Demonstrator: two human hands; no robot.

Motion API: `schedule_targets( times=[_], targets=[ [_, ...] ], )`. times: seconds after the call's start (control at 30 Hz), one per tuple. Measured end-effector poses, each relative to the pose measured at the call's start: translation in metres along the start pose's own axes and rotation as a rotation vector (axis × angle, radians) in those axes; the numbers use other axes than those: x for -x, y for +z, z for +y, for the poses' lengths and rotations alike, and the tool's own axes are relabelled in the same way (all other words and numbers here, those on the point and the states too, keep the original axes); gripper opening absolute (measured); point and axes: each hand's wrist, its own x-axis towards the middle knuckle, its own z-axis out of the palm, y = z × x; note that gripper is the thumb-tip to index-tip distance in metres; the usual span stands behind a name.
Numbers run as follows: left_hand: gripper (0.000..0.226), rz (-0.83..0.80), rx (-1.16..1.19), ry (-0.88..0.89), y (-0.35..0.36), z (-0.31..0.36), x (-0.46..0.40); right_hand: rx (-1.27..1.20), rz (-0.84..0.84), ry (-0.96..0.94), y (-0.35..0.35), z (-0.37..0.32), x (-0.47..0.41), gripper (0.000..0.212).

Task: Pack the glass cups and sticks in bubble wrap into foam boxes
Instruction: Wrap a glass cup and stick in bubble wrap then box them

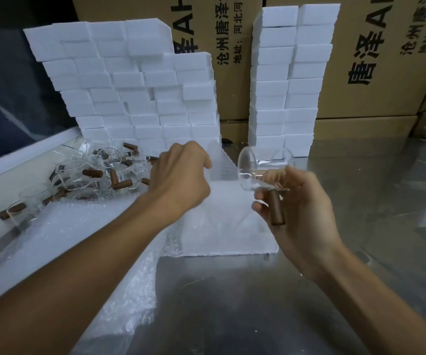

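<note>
Head view: my right hand (293, 203) holds a clear glass cup (260, 170) above the steel tabletop (360, 226), fingers (263, 201) curled round its brown wooden stick (276, 210). My left hand (181, 175) reaches farther out, fingers bent, pinching the top edge of a bubble wrap sheet (222, 165). More bubble wrap (84, 226) lies near left, beside a white foam box (230, 226). Far left lies a heap of cups and sticks (96, 172). Stacked foam boxes (130, 85) stand behind, before cardboard cartons (386, 60).
</note>
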Motion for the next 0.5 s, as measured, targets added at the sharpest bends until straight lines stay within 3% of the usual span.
schedule_targets(
  times=[0.13, 0.23, 0.37, 0.5],
  targets=[
    [0.054, -0.015, 0.114, 0.114, 0.006, 0.011, 0.008, -0.25, -0.163, 0.101, 0.019, -0.01, 0.008, 0.027],
    [0.048, -0.017, 0.254, 0.134, 0.004, 0.011, 0.01, -0.231, -0.171, 0.198, 0.022, -0.014, 0.008, 0.028],
    [0.073, -0.088, 0.322, 0.205, -0.001, 0.007, 0.008, -0.138, -0.123, 0.355, 0.012, -0.013, 0.004, 0.028],
    [0.095, -0.243, 0.2, 0.276, 0.003, 0.009, 0.017, -0.006, -0.015, 0.378, 0.002, -0.003, 0.0, 0.032]
  ],
)
